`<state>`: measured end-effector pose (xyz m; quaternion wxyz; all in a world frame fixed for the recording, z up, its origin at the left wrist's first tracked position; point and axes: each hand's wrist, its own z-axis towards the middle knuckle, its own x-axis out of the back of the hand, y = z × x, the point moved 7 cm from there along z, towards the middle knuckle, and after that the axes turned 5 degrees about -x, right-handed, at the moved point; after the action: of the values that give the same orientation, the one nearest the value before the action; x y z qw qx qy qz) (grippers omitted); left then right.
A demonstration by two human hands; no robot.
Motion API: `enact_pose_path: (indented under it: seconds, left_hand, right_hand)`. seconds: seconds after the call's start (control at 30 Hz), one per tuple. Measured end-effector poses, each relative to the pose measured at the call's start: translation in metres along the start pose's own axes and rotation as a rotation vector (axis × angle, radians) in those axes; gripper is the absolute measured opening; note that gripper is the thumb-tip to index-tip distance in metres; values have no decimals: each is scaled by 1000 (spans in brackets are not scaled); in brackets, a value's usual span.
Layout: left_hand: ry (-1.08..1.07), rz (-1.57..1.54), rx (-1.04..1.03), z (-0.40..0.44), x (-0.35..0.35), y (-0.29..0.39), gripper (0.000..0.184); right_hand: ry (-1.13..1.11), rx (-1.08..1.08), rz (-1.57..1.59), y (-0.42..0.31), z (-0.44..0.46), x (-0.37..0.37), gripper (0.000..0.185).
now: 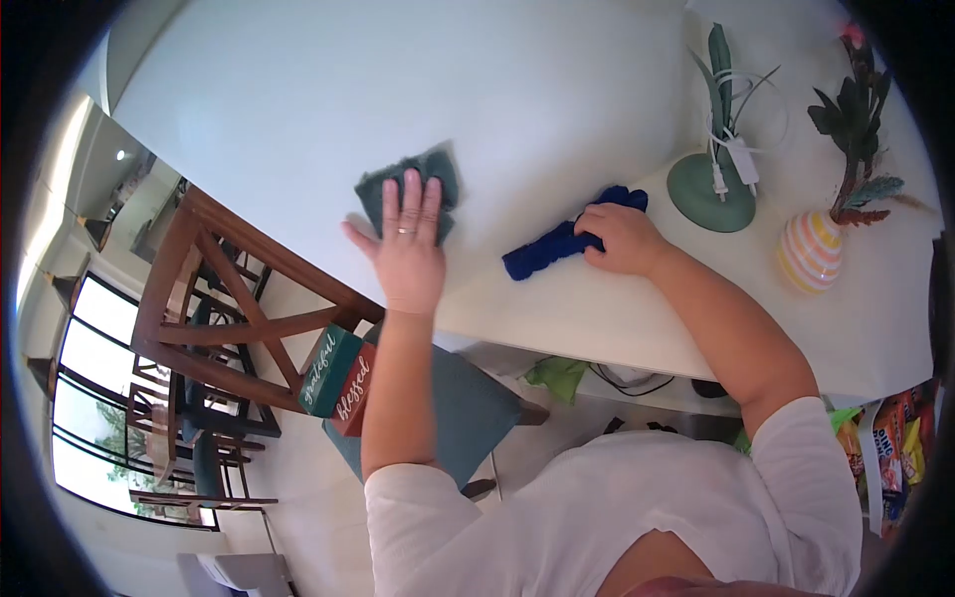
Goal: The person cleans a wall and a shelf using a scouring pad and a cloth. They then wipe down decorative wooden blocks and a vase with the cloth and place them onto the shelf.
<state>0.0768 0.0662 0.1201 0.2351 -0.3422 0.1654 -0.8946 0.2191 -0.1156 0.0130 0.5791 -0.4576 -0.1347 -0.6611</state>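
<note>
On tabletop [318, 109], long blue cloth [542, 252] aslant

"What was the first item?"
"A dark green cloth [450, 187], soft-surfaced. I observed it spread mostly flat on the white tabletop [537, 90], its outline uneven and its middle partly covered."
"And the second?"
"A deep blue cloth [542, 255], fuzzy in texture, bunched into a long, narrow bundle. It lay slantwise on the same tabletop, to the right of the green one."
"Were they in contact?"
"No, they lay apart. The blue one was also partly covered, so its full form was not verified."
</note>
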Motion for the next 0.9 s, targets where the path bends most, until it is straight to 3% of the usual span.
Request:
enact_pose_path:
  seconds: [0.1, 0.2, 0.3, 0.33, 0.4, 0.47, 0.53, 0.63, 0.73, 0.8, 0.83, 0.9]
  left_hand:
    - [-287, -9, -407, -42, -44, 52, 50]
    - [-343, 13, -525, -45, -46, 40, 51]
    - [-93, -27, -103, -4, 1, -5, 67]
    - [-1, -2, -48, -1, 7, -10, 74]
    - [-54, -78, -10, -10, -6, 5, 68]
    - [-237, -34, -332, -46, -44, 46, 53]
    - [-329, -129, -443, -65, -51, 51, 52]
    - [-203, -61, -296, -38, -32, 16, 55]
    - [-22, 69, -48, -19, -2, 0, 62]
    - [-87, -95, 45, -28, -24, 19, 61]
    - [-178, -95, -136, -33, -35, 43, 57]
    - [-238, -138, -376, -41, -47, 70, 52]
  right_hand:
    - [-68, -41, -8, 0, 2, 3, 24]
    - [-84, -61, -10, 0, 3, 1, 25]
    - [-94, -62, -34, 2, 4, 1, 26]
    - [-104, -64, -44, 1, 3, 0, 26]
    - [-39, -33, -30, -1, 0, 0, 24]
    - [5, -7, -31, -1, 1, 2, 23]
    - [20, 3, -34, -2, 1, 3, 23]
    - [-77, -30, 45, 1, 2, -1, 24]
    - [-450, -46, 91, -18, -3, -2, 25]
    - [-636, -38, 108, -42, -9, 3, 26]
    - [-728, -37, 112, -49, -14, 2, 27]
    - [-695, -30, 107, -51, -16, 1, 27]
